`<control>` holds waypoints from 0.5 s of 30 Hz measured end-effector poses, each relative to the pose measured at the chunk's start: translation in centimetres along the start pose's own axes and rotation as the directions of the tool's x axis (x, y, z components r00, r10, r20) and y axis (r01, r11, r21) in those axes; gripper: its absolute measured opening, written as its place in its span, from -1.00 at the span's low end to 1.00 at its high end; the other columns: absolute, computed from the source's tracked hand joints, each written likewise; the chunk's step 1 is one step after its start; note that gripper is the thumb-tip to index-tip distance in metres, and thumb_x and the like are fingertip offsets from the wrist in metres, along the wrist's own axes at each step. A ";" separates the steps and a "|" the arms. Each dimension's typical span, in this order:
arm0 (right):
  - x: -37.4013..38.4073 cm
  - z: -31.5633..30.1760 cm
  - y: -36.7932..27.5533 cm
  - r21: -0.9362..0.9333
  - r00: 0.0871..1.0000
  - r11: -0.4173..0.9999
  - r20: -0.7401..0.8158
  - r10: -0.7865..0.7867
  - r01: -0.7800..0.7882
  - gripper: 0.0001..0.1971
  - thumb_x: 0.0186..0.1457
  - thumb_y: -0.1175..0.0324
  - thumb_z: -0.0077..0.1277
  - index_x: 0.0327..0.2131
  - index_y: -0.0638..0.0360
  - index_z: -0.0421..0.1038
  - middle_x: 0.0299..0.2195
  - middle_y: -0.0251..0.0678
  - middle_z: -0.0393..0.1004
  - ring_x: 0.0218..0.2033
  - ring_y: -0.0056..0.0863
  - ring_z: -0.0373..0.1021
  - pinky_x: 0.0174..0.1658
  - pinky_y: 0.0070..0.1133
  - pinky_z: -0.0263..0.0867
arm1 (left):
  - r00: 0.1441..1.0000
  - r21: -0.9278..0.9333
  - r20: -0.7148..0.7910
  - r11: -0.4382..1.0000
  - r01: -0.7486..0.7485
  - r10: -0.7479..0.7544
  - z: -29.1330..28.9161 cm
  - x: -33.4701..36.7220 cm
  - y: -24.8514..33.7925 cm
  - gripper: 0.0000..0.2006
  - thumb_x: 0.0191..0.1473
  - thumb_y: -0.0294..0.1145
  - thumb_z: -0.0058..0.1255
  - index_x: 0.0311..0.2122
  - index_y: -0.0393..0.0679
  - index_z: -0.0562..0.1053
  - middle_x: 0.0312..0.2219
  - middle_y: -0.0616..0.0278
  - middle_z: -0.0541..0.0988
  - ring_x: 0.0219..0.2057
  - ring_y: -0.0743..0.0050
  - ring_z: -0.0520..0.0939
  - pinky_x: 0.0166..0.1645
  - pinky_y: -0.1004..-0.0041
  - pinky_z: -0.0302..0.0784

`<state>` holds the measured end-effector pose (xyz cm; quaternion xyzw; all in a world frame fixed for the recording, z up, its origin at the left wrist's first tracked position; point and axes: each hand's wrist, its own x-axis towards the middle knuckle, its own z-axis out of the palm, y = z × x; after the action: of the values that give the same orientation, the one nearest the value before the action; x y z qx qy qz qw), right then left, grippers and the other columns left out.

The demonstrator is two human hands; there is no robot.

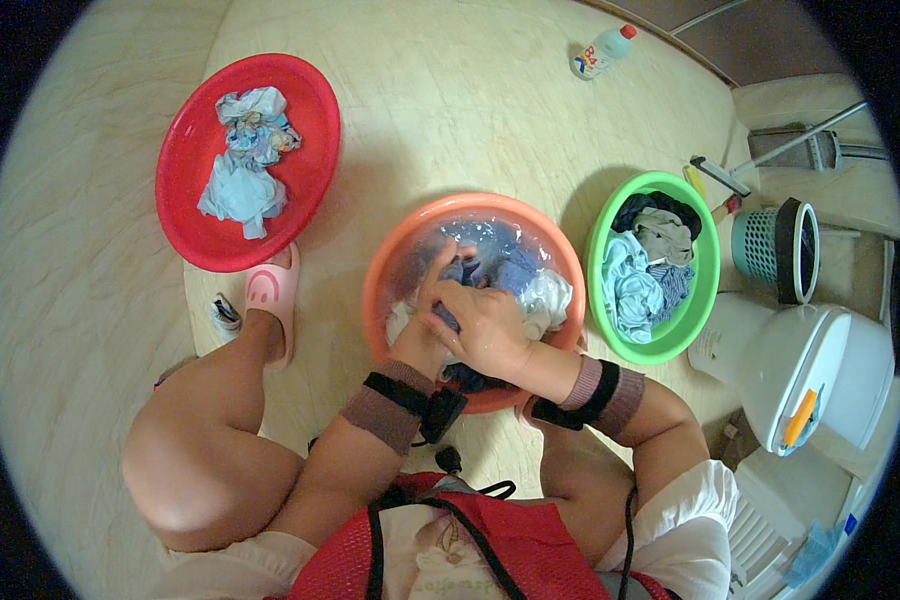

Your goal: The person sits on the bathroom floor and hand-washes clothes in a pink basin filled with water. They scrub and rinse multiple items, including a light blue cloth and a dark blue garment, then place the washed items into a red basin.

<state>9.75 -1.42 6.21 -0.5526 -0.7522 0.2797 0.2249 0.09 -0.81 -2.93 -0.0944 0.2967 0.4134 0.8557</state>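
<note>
An orange basin (374, 300) of water stands between my feet with several pieces of wet laundry in it. My left hand (436, 290) is over the basin, its fingers bent around a dark blue cloth (467, 270). Crossing over it from the right, my right hand (485, 325) is closed on part of the same cloth, pressed against the left hand. A blue garment (515, 271) and a white cloth (547, 296) lie in the water beside my hands. Dark fabric (470, 378) is partly hidden under my right forearm.
On the left, a red basin (315, 110) holds pale clothes (242, 190). To the right, a green basin (708, 265) holds blue, grey and dark clothes. Farther right are a teal basket (755, 245), a white toilet (805, 370) and a squeegee (720, 176). A red-capped bottle (602, 54) stands at the back.
</note>
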 end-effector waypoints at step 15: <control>-1.1 2.1 10.0 -0.527 0.851 0.808 0.265 0.453 -0.265 -0.49 0.11 0.06 0.08 0.04 0.09 0.24 -0.21 -0.02 0.51 -0.24 -0.02 0.52 -0.18 -0.17 0.44 | 0.934 0.100 -0.310 0.983 -0.152 0.176 -1.4 2.7 1.6 -0.72 0.27 -0.29 -0.14 0.04 -0.11 0.40 -0.06 0.22 0.56 -0.04 0.26 0.56 0.17 0.24 0.39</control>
<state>15.72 -0.52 -2.08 -0.6601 -0.7051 0.2276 -0.1239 -0.44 1.35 -5.53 -0.1029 0.4525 0.4516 0.7621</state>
